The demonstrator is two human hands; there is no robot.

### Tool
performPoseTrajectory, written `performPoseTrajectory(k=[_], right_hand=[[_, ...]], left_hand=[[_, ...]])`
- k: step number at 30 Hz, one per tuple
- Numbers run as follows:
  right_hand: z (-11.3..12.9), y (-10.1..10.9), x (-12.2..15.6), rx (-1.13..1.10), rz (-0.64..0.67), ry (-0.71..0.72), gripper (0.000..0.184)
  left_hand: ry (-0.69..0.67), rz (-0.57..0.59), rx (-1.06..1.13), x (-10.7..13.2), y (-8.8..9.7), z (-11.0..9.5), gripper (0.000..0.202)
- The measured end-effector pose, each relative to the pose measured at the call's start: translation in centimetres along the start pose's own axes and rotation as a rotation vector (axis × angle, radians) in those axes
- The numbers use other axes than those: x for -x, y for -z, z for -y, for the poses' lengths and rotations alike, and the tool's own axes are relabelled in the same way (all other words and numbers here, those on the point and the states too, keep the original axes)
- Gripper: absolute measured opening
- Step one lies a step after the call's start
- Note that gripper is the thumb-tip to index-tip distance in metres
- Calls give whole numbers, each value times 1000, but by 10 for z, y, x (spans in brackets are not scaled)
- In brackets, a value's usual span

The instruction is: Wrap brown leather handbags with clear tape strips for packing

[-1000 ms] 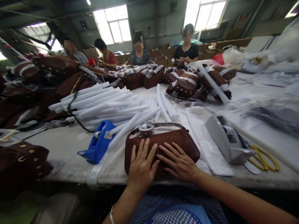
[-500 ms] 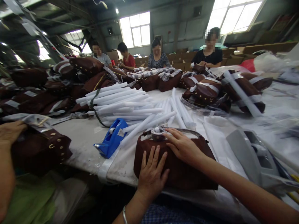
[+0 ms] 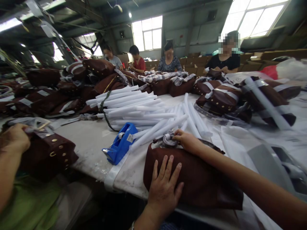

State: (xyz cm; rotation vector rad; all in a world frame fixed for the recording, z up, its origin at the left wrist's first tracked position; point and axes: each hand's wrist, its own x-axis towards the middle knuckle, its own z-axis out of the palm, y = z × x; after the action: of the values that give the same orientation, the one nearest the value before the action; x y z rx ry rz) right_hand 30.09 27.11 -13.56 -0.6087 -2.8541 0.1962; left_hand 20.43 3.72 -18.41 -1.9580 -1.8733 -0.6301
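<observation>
- Left hand lies flat, fingers spread, palm pressing the dark brown leather bag, gripping nothing.
- Right hand curls at the bag's far edge, fingertips pinched on the white-wrapped strap coil.
- Bag lies at the pale surface's near edge.
- Blue plastic tape dispenser sits just left of the bag; white paper rolls lie beyond it.
- 1 co-worker's hand, far left of the bag, grips a studded brown bag.

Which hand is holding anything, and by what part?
Right hand pinches the wrapped strap bundle at the top edge of the brown bag. Left hand holds nothing: it lies flat, fingers spread, on the bag's face.
</observation>
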Motion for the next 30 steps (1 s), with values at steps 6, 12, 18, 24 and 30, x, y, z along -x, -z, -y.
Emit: performPoseTrajectory(k=[6,12,18,24,30], right_hand=[[38,9,48,-209,-123,81,36],[52,-12,73,-16,-126,160,53],[71,-13,98,90,-138,140,73],[76,-17,128,127,-137,27,80],[40,-14,163,171,-246,-307,70]], left_hand=[[7,-4,26,1,-3,0,61],[12,17,50,-1,-4,-1,55],[-9,66,-11,-3,-2,1,61],[37,60,2,-7,0,1,63],[45,56,28,-10,1,2,67]])
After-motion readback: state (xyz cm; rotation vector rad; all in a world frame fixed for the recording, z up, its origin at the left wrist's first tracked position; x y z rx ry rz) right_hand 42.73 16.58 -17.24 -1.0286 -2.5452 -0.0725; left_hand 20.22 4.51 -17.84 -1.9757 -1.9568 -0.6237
